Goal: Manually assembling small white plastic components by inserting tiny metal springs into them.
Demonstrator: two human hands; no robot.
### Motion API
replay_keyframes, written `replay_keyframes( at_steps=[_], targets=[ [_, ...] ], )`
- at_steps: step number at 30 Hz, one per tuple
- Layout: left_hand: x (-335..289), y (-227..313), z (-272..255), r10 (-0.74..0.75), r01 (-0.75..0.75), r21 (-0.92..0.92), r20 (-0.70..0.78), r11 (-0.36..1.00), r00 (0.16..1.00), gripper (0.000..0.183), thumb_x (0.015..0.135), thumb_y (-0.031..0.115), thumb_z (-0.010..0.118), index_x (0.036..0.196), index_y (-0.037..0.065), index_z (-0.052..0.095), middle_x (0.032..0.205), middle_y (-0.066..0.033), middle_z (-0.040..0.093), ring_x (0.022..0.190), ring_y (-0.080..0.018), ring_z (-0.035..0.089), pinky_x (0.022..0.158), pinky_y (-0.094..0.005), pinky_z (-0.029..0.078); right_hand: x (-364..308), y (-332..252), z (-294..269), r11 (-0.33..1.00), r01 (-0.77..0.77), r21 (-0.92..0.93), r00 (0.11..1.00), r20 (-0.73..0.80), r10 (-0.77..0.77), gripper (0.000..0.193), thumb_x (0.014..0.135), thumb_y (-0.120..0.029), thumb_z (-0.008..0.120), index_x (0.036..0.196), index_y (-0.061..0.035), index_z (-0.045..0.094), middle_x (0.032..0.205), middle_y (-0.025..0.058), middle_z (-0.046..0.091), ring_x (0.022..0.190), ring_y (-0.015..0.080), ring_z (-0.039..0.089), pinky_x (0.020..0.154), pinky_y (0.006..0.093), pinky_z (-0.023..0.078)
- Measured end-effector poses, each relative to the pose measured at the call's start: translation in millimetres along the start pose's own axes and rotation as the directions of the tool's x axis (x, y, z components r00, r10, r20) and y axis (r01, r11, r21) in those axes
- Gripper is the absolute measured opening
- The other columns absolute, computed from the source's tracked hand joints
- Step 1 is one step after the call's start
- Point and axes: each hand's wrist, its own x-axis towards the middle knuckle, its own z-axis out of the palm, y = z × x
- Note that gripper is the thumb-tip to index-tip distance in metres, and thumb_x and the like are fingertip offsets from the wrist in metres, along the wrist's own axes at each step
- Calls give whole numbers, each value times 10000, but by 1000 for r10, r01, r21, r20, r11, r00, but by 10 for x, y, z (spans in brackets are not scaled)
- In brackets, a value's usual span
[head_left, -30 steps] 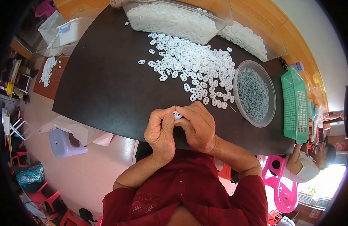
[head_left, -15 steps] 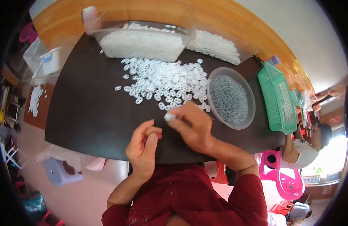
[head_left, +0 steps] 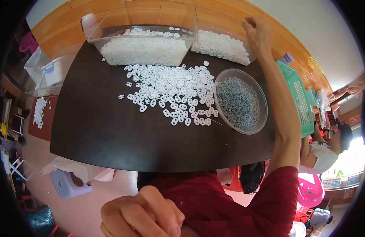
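My right hand (head_left: pixel 259 36) is raised at the far right, by the end of a clear box (head_left: pixel 241 36) of white pieces. Its fingers are bent together; whatever they might hold is too small to make out. Low in front of my body, my left hand (head_left: pixel 143 213) is curled like a fist, its contents hidden. A heap of small white oval plastic pieces with two holes (head_left: pixel 170 81) lies mid-table. Right of it stands a round clear tub (head_left: pixel 262 120) full of small grey metal screws or pins (head_left: pixel 239 104).
A larger clear bin (head_left: pixel 145 37) of white pieces stands at the back, a pink bottle (head_left: pixel 89 24) at its left. A green basket (head_left: pixel 307 128) lies at the right table edge. A thin stick (head_left: pixel 217 122) is beside the tub. A purple stool (head_left: pixel 70 185) stands at lower left.
My right hand has gone from mid-table, where it pinched a white piece, up to the far right box. My left hand has drawn back toward my body and curled up.
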Motion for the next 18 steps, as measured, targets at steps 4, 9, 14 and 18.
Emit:
replay_keyframes(
  at_steps=[4,9,14,18],
  targets=[
    [94,-141,18,-8,2,-141,-43,990,999,222,841,306,671,885,91,639,961,-80,619,863,-217,455,736,-315,402,-577,-162,94,937,331,115,938,63,-340,133,741,-109,657,855,-44,675,794,142,657,771,309,630,700,371,493],
    [135,-232,141,10,-27,-346,-51,938,999,229,839,293,675,826,65,656,951,-91,617,845,-216,457,681,-331,380,-887,-115,500,977,104,185,877,447,-177,179,681,-69,666,858,-54,685,795,152,663,764,322,633,679,386,494],
    [138,-277,-123,1,37,-297,127,954,992,295,855,311,650,791,24,656,935,-105,619,827,-208,467,670,-338,388,-927,168,912,984,16,178,802,585,-119,232,658,-25,609,844,-120,710,823,153,667,813,341,633,700,436,497],
    [74,-292,-431,-150,204,-149,311,968,939,339,864,350,628,824,15,663,980,-119,629,817,-207,483,676,-352,402,-951,241,1129,974,216,74,752,623,-214,256,624,-33,620,853,-108,705,790,146,666,770,337,630,679,433,492]
  ],
)
